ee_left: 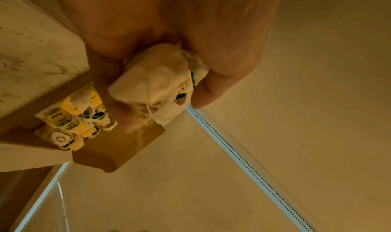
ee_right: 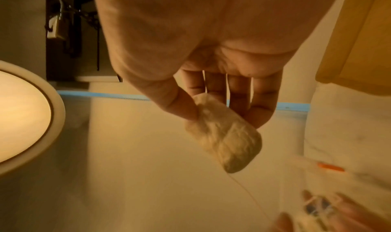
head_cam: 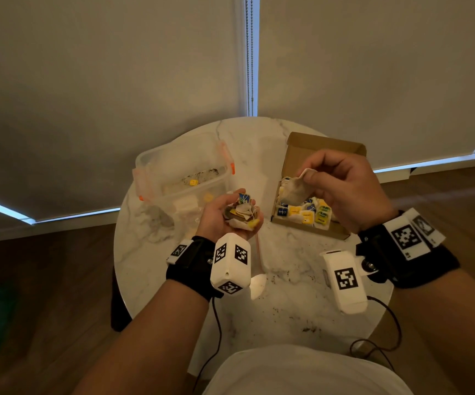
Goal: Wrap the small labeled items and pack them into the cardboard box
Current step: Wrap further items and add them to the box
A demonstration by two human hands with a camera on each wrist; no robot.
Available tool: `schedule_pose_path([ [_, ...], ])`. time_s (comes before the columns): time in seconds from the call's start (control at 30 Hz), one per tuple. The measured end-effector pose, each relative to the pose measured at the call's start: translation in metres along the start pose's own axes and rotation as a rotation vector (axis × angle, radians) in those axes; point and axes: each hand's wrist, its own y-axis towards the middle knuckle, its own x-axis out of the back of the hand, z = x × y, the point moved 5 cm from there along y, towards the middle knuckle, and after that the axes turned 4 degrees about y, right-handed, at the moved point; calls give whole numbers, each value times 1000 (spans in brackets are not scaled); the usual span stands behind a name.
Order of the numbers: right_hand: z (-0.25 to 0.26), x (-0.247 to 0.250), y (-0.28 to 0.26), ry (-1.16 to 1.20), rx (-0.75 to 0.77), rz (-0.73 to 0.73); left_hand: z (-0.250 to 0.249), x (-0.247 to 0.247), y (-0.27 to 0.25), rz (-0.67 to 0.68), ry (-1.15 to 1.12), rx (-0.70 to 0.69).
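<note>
**Tea bag dangling over the box**

Right hand (head_cam: 341, 192) is pinching one tea bag (head_cam: 294, 189) above the cardboard box (head_cam: 310, 223); left hand (head_cam: 224, 215) is clutching a tangled bundle (head_cam: 243, 213). The trailing string could be snagging, dragging bags out.

Head view looks steeply down on the box (head_cam: 310, 195); both wrist views sit close under the hands, the left sharing that box (ee_left: 118, 145)

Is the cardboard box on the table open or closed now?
Open. The cardboard box has its lid flap standing up at the back, and the small labeled items inside are visible from above.
</note>
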Motion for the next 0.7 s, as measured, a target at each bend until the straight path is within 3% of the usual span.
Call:
schedule_pose_path([
  [0.2, -19, 17, 0, -190, -90, -179, -4, 0, -3, 74, -72, -39],
  [0.43, -16, 1, 7, -446, 11, -31, 2, -8, 4, 204, 41, -101],
  [0.6, -17, -11, 20, -573, 51, -27, 1, -16, 3, 219, 142, -199],
  [0.7, -15, -25, 21, -598, 164, 19, -1, -17, 6, 205, 119, -205],
])
